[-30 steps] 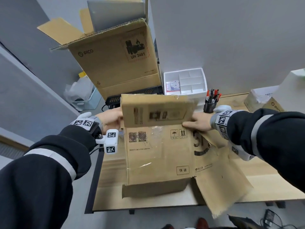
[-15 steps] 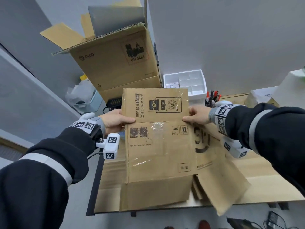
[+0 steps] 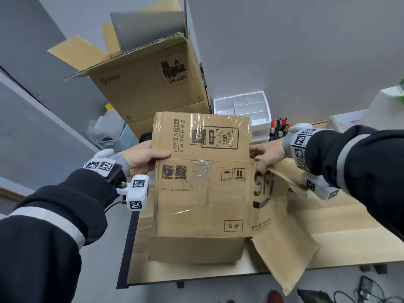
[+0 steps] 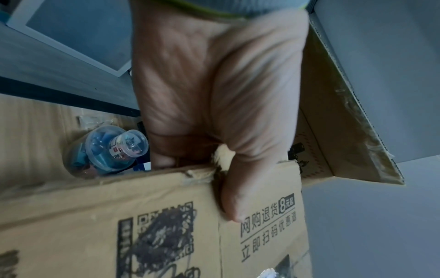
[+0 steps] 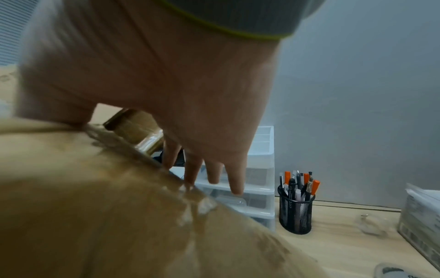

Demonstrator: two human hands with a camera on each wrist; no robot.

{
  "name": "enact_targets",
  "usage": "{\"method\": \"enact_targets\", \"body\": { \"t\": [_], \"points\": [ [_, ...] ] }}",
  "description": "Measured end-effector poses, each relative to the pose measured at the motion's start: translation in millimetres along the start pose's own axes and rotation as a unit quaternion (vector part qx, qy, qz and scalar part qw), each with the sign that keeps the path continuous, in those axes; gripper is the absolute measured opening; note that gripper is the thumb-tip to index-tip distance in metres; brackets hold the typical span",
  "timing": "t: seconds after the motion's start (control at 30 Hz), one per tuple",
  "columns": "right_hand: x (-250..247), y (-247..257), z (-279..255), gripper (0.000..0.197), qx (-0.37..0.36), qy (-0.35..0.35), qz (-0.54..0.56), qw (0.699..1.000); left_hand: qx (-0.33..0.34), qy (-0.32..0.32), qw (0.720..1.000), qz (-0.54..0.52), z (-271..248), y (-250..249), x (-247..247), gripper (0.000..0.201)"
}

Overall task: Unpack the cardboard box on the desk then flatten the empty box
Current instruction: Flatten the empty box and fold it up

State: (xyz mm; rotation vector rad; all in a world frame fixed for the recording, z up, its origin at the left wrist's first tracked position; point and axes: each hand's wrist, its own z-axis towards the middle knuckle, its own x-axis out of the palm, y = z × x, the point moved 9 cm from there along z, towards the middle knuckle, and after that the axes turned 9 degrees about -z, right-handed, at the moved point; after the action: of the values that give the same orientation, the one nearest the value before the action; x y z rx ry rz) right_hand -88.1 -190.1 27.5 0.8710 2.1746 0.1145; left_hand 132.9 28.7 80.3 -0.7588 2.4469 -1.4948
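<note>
The top flap (image 3: 203, 134) of the cardboard box (image 3: 203, 197) has swung up further and now stands in line with the printed panel. The box sits tilted over the left end of the bench (image 3: 341, 235). The left hand (image 3: 142, 157) pinches its left edge, thumb on the print. The right hand (image 3: 270, 153) presses its right edge with straight fingers.

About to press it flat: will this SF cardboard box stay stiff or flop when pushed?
Probably floppy at creases: the side flap of the SF cardboard box sags past the desk. Likely light: the left hand pinches it by one edge.
</note>
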Motion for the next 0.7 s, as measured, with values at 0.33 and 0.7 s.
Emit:
{"method": "enact_targets", "body": {
  "t": [0.33,0.7],
  "points": [
    [-5.2,-16.1,2.4,0.117,0.064,0.065,-0.063,0.994,0.042,-0.038,0.997,0.051,4.5,-21.9,-5.2,0.031],
    [-99.4,-22.8,-19.2,0.074,0.118,-0.374,-0.092,0.915,0.030,-0.035,0.998,0.051,4.4,-19.1,-12.3,0.032]
  ]
}}
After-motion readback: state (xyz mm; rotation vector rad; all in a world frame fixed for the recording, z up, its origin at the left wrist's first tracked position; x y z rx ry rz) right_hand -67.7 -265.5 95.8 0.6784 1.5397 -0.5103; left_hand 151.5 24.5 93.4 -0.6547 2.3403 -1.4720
